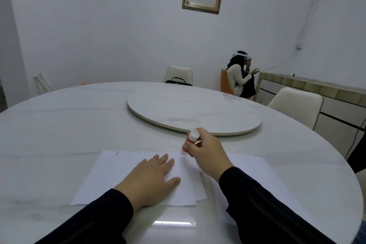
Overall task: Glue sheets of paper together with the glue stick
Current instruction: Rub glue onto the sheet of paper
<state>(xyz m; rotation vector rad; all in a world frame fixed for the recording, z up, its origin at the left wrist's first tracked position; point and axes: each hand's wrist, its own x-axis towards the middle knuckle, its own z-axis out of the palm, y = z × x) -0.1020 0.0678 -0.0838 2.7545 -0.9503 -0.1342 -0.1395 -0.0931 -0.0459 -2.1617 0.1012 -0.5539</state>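
White paper sheets (111, 176) lie overlapped on the near part of the round marble table (59, 128). My left hand (152, 178) rests flat on them, fingers spread, holding nothing. My right hand (208, 152) grips a red and white glue stick (189, 142), tilted, with its lower tip touching the far edge of the top sheet. More white sheets (255, 166) lie to the right, partly hidden under my right forearm.
A white lazy Susan (198, 113) sits raised at the table's middle, just beyond my right hand. Cream chairs (297, 103) stand around the table, one with a black bag (178, 81). A seated person (240, 75) with a headset is at the far right wall.
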